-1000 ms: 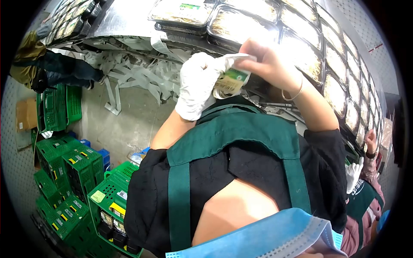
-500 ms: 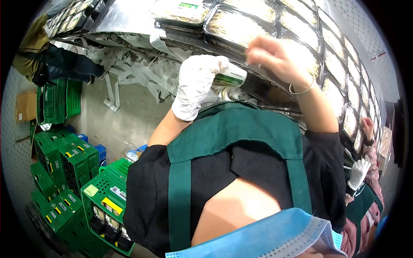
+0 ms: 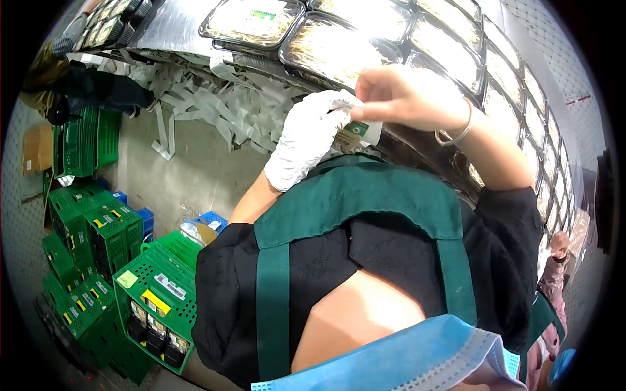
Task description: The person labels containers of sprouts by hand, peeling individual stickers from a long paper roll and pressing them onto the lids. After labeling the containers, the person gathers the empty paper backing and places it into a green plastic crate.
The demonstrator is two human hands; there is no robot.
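My left hand (image 3: 305,138), in a white glove, grips a roll of green-and-white labels (image 3: 355,134) at chest height. My bare right hand (image 3: 398,98), a bangle on its wrist, pinches the top edge of that label roll between thumb and fingers. Both hands sit just in front of a steel conveyor (image 3: 176,29) that carries a long row of clear-lidded black trays of sprouts (image 3: 326,47). A few trays bear a green label on the lid (image 3: 254,18). My green apron and black shirt fill the lower middle of the view.
Loose strips of white backing tape (image 3: 208,111) hang under the conveyor. Green plastic crates (image 3: 98,234) are stacked on the floor at left, one holding dark containers (image 3: 153,332). Another person (image 3: 554,274) in a pink sleeve stands at the far right; someone else is at the top left.
My right hand came back from the trays and down onto the label roll. The gloved left hand kept hold of the roll. The trays shifted left along the conveyor.
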